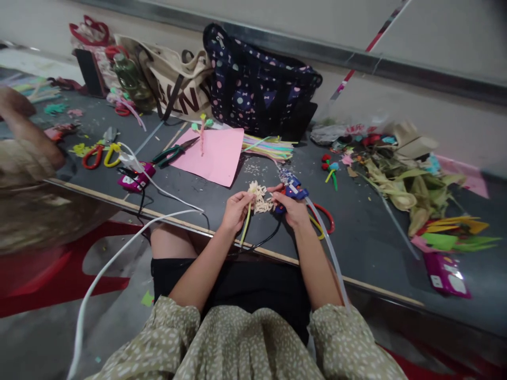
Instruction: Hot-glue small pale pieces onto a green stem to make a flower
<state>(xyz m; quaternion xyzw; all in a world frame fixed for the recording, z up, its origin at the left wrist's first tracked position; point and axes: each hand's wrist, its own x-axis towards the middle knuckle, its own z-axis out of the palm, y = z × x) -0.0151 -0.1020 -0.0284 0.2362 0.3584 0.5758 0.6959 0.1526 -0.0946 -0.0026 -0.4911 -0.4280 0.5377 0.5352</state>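
"Head view, nearest first: the left hand (236, 208)?"

"Closed round a green stem (245, 228) just over the table (356, 253) edge. I pinch it high so the cream flower (259, 196) stands clear of my fingers."

"And the right hand (293, 210)?"

"Wrapped round a blue glue gun (293, 189), nozzle toward the flower. Whether it touches I cannot tell. A black cable (265, 240) hangs off the edge below, slack kept off the work, I judge."

"Under it?"

"Scissors (325, 217), red and yellow handles, lying flat, near at hand."

"Farther?"

"Pink paper (217, 155) with pliers (172, 153) beside it. Straws (269, 147) bundled against the dotted bag (257, 84). Husks (407, 190) heaped to the right. Another person's arm (24, 137), far left."
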